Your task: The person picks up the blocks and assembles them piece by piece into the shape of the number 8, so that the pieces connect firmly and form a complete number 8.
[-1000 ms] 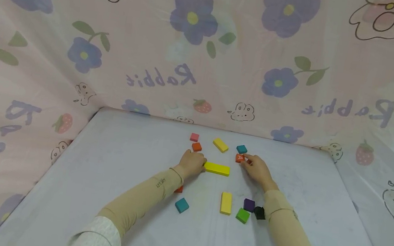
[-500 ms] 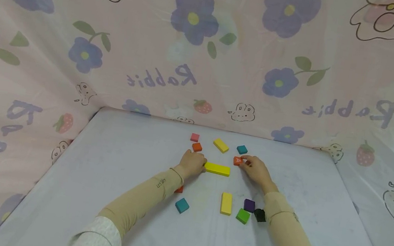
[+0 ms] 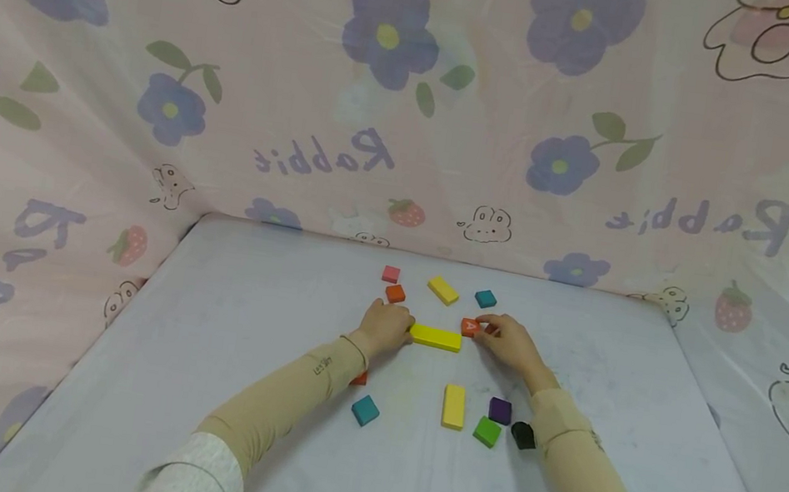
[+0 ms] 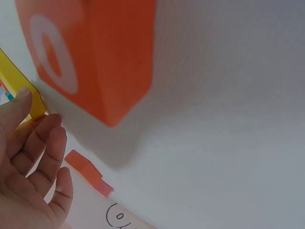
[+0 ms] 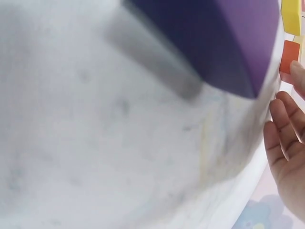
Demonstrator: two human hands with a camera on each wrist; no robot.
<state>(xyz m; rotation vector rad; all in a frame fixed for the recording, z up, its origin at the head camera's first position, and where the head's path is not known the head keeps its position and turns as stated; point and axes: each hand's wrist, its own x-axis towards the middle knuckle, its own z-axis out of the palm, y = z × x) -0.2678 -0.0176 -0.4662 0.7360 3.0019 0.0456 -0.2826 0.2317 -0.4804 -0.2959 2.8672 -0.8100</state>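
My left hand pinches the left end of a long yellow block lying on the table; in the left wrist view its thumb and fingertips meet the block's end. My right hand pinches a small orange block marked with a letter A, just off the yellow block's upper right corner. The right wrist view shows the thumb against the orange block, the other fingers spread below. Whether the two blocks touch is too small to tell. A second orange block is mostly hidden under my left forearm; it looms large in the left wrist view.
Behind the hands lie pink, orange, yellow and teal blocks. Nearer are teal, yellow, purple, green and black blocks, the black one beside my right forearm. A patterned curtain surrounds the table.
My right hand has drawn the orange A block left and toward me, from near the teal block to the long yellow block's right end. The black block has shifted slightly nearer. My left hand stays put.
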